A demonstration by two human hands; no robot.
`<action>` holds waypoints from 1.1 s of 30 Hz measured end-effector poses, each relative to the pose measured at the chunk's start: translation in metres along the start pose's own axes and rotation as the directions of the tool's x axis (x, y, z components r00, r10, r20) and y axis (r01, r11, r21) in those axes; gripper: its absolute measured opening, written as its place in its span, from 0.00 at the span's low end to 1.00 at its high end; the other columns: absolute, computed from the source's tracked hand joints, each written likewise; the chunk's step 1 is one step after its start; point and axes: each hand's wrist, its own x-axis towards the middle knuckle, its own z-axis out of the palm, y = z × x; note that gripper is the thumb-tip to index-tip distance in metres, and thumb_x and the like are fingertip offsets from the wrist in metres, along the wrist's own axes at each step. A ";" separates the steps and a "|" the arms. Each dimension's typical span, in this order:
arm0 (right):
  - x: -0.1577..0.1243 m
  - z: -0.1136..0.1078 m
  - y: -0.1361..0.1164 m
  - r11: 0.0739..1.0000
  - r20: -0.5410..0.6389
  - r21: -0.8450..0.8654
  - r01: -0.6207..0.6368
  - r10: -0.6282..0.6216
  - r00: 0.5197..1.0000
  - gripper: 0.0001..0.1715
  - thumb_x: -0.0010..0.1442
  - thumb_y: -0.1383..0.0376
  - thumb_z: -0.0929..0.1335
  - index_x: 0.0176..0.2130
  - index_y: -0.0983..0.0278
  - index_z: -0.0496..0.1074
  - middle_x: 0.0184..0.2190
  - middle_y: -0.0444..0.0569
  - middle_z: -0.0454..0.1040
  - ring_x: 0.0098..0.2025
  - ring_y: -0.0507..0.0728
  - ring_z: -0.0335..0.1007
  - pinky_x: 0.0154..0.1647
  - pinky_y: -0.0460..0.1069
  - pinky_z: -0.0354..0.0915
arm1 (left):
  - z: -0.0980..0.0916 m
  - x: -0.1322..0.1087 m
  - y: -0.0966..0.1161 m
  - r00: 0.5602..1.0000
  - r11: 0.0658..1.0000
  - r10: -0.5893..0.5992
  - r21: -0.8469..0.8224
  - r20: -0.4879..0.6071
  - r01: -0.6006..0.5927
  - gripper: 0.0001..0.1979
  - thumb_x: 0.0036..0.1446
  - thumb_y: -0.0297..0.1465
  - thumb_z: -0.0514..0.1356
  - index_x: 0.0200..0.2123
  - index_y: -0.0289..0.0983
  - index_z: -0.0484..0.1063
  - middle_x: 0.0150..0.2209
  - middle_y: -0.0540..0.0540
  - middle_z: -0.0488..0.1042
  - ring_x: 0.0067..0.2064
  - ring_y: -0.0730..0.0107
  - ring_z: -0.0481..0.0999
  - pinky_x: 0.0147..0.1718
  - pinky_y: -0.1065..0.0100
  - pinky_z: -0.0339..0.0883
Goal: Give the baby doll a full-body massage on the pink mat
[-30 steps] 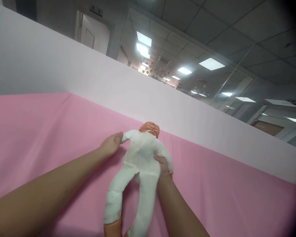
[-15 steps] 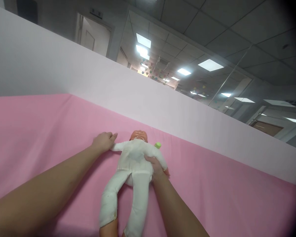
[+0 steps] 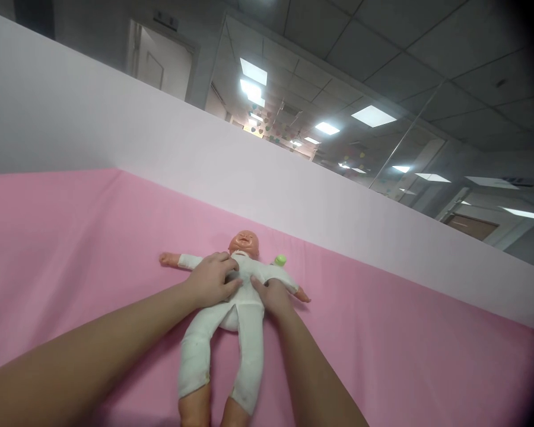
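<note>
A baby doll (image 3: 242, 290) in white cloth clothing lies face up on a pink sheet (image 3: 360, 332), its arms spread and its orange-toned head towards the white wall. My left hand (image 3: 213, 279) lies over the chest on the left, fingers bent against the cloth and thumb across the belly. On the doll's other side, my right hand (image 3: 273, 295) grips the torso under the arm. Its thumb presses on the front, while the other fingers are mostly hidden behind the body. The lower ends of the doll's legs run out of view.
Beside the doll's shoulder is a small light-green object (image 3: 280, 260), its kind unclear. A low white wall (image 3: 293, 190) borders the pink surface at the back. Beyond it are glass panels, a white door (image 3: 164, 59) and lit ceiling panels.
My left hand has moved from the doll's outstretched hand onto its chest, uncovering that arm. The doll's head has tipped so its face shows more. My right hand stays at the torso.
</note>
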 end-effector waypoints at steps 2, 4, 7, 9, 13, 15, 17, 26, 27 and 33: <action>0.004 -0.004 0.003 0.977 -0.031 -0.210 -0.020 0.014 0.999 0.31 0.58 0.40 0.69 0.32 0.66 0.76 0.33 0.62 0.80 0.43 0.71 0.77 0.50 0.61 0.65 | 0.002 -0.001 0.001 1.000 1.000 -0.018 0.005 -0.015 0.018 0.14 0.61 0.41 0.60 0.44 0.39 0.76 0.41 0.42 0.75 0.46 0.53 0.74 0.47 0.56 0.65; 0.007 -0.005 0.006 0.965 -0.074 -0.262 -0.025 0.006 0.997 0.30 0.56 0.39 0.69 0.26 0.62 0.73 0.28 0.60 0.77 0.42 0.71 0.75 0.49 0.62 0.63 | 0.001 0.000 0.000 0.997 0.997 -0.071 0.003 -0.029 0.072 0.14 0.60 0.40 0.60 0.44 0.39 0.76 0.41 0.42 0.75 0.45 0.54 0.74 0.45 0.57 0.65; 0.007 -0.003 0.009 0.971 -0.186 -0.232 0.050 -0.095 0.978 0.27 0.55 0.43 0.72 0.21 0.59 0.68 0.23 0.55 0.73 0.40 0.69 0.72 0.46 0.62 0.61 | -0.002 0.002 0.000 0.987 0.986 -0.155 -0.060 0.032 0.156 0.11 0.60 0.39 0.59 0.41 0.40 0.75 0.36 0.46 0.76 0.38 0.58 0.75 0.36 0.60 0.64; 0.004 -0.002 0.008 0.965 -0.241 -0.239 0.110 -0.168 0.956 0.24 0.56 0.48 0.73 0.20 0.58 0.66 0.22 0.52 0.70 0.37 0.67 0.70 0.43 0.59 0.60 | -0.005 0.002 0.002 0.980 0.977 -0.156 -0.125 0.120 0.171 0.09 0.60 0.38 0.58 0.38 0.41 0.75 0.30 0.48 0.75 0.32 0.61 0.74 0.32 0.62 0.61; -0.006 0.002 -0.003 0.933 -0.255 -0.314 0.175 -0.261 0.931 0.17 0.60 0.57 0.70 0.23 0.58 0.66 0.21 0.48 0.69 0.30 0.60 0.66 0.36 0.53 0.55 | -0.007 0.001 0.008 0.984 0.988 -0.053 -0.135 0.172 0.076 0.10 0.62 0.36 0.56 0.38 0.42 0.76 0.31 0.48 0.77 0.34 0.60 0.75 0.35 0.61 0.61; -0.012 0.004 -0.009 0.911 -0.238 -0.323 0.257 -0.341 0.910 0.15 0.63 0.58 0.67 0.26 0.59 0.68 0.23 0.46 0.71 0.29 0.58 0.66 0.34 0.51 0.55 | -0.004 -0.001 0.011 0.988 0.997 -0.013 -0.076 0.155 0.025 0.10 0.64 0.36 0.54 0.38 0.42 0.76 0.34 0.46 0.78 0.37 0.58 0.76 0.37 0.60 0.62; -0.016 0.008 -0.013 0.889 -0.194 -0.282 0.360 -0.421 0.886 0.13 0.65 0.58 0.66 0.29 0.59 0.69 0.25 0.44 0.73 0.30 0.56 0.67 0.34 0.50 0.56 | 0.002 -0.004 0.013 0.988 1.000 -0.004 -0.017 0.152 0.007 0.11 0.65 0.35 0.53 0.38 0.42 0.75 0.35 0.45 0.78 0.38 0.57 0.76 0.38 0.60 0.62; -0.007 0.034 -0.006 0.786 -0.102 -0.442 0.432 -0.522 0.847 0.08 0.67 0.67 0.61 0.36 0.60 0.67 0.33 0.47 0.73 0.36 0.57 0.66 0.35 0.50 0.52 | 0.029 -0.008 0.023 0.988 0.981 -0.103 0.178 0.117 0.081 0.11 0.65 0.33 0.50 0.41 0.40 0.72 0.36 0.41 0.78 0.39 0.52 0.78 0.37 0.57 0.62; -0.006 0.036 -0.004 0.784 -0.111 -0.445 0.433 -0.528 0.842 0.08 0.67 0.67 0.61 0.36 0.60 0.67 0.33 0.47 0.73 0.35 0.57 0.66 0.35 0.50 0.52 | 0.029 -0.007 0.023 0.987 0.981 -0.110 0.175 0.118 0.089 0.11 0.65 0.33 0.50 0.41 0.40 0.72 0.37 0.40 0.78 0.39 0.52 0.78 0.37 0.57 0.62; -0.010 0.042 -0.003 0.783 -0.171 -0.437 0.444 -0.556 0.813 0.05 0.64 0.67 0.62 0.36 0.60 0.68 0.34 0.48 0.73 0.37 0.58 0.66 0.37 0.50 0.54 | 0.025 -0.007 0.025 0.974 0.983 -0.164 0.111 0.158 0.148 0.10 0.65 0.33 0.50 0.43 0.41 0.70 0.37 0.41 0.79 0.38 0.52 0.79 0.34 0.59 0.61</action>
